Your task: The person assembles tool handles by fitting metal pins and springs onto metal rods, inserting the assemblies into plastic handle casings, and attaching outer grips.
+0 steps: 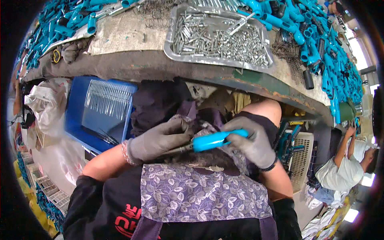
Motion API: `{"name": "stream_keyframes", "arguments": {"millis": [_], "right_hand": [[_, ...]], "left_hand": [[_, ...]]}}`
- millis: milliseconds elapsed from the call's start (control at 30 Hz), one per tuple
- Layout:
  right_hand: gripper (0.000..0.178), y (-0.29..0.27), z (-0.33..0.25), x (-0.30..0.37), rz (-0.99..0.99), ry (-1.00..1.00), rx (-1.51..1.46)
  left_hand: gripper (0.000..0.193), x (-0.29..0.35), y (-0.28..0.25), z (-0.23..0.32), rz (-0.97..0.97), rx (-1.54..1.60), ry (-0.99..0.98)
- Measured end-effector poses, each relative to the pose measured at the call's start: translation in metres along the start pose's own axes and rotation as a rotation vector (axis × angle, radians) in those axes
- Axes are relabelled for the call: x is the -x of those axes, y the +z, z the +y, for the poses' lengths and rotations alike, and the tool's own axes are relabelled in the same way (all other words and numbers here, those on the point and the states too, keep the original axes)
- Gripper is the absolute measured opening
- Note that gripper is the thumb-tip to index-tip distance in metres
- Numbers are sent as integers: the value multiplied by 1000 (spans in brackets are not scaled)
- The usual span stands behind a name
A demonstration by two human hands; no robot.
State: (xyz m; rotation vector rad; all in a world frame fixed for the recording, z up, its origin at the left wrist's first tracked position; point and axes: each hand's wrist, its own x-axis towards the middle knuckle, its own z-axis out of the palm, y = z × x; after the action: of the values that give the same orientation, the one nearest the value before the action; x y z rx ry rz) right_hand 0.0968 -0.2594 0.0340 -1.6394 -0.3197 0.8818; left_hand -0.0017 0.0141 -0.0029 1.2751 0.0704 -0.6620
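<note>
Above my apron, a bright blue tubular part (212, 141) lies nearly level, its right end raised slightly. My right hand (256, 144), in a grey glove, is closed around that right end, with the thumb pressed along its side. A dark metal shaft (180, 151) meets the left end of the tube; how far it goes in is hidden. My left hand (156, 142), also gloved in grey, has its fingers curled together over this shaft, close to the tube. Whether the left fingertips pinch something small as well, I cannot tell.
On the bench ahead, a metal tray (216, 61) holds many small metal pins. Coil springs (286, 52) and heaped blue parts (308, 32) surround it. A blue bin (73, 116) with metal rods stands left, a beige crate (306, 156) right. Another person (340, 174) works far right.
</note>
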Motion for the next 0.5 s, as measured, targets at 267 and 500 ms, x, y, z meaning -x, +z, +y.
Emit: {"name": "stream_keyframes", "arguments": {"millis": [267,500], "right_hand": [[15,25,16,-10,-12,-408,311],[19,39,25,-24,-15,-428,313]], "left_hand": [[38,-4,0,-8,133,-375,192],[36,-2,-5,-14,204,-396,162]]}}
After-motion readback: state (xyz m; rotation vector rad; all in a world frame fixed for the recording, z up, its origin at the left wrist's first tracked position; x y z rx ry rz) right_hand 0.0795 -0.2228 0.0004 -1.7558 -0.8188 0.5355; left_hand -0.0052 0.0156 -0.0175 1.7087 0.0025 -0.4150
